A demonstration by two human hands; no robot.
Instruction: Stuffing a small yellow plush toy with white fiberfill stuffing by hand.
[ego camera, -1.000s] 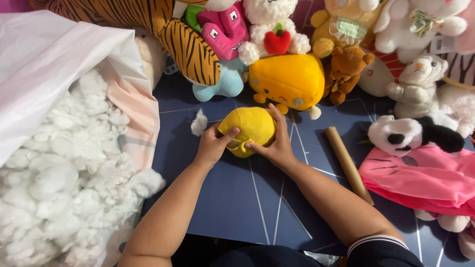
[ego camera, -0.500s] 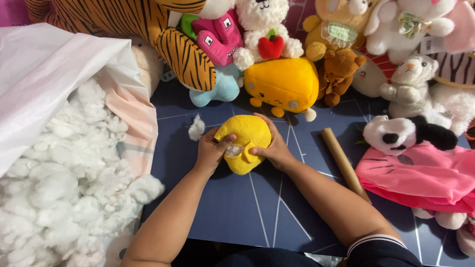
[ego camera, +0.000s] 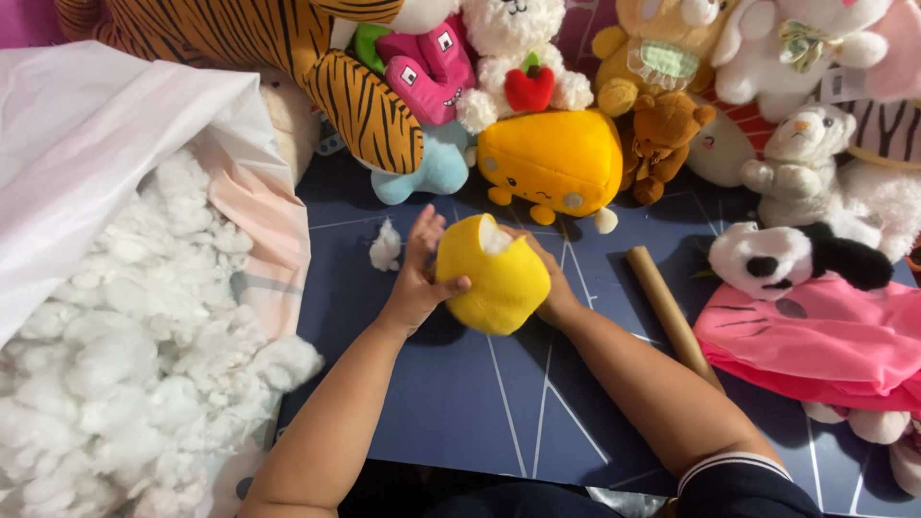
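Observation:
A yellow plush shell (ego camera: 499, 276) stands upright on the dark blue mat (ego camera: 460, 403), its open top showing white stuffing. My left hand (ego camera: 418, 273) presses its left side, thumb on the fabric and fingers raised. Behind the plush, my right hand (ego camera: 549, 283) cups the right side and is partly hidden. A small tuft of white stuffing (ego camera: 386, 247) lies on the mat just left of my left hand.
A large white bag of loose stuffing (ego camera: 125, 326) fills the left. Plush toys line the back: a tiger (ego camera: 288, 58), a yellow cheese-shaped toy (ego camera: 552, 158), a brown bear (ego camera: 662, 139). A wooden stick (ego camera: 672, 312) and pink fabric (ego camera: 815, 345) lie at the right.
The yellow plush has been turned upright so its stuffed opening faces up. Both hands shifted from its top to its sides, and the view moved closer.

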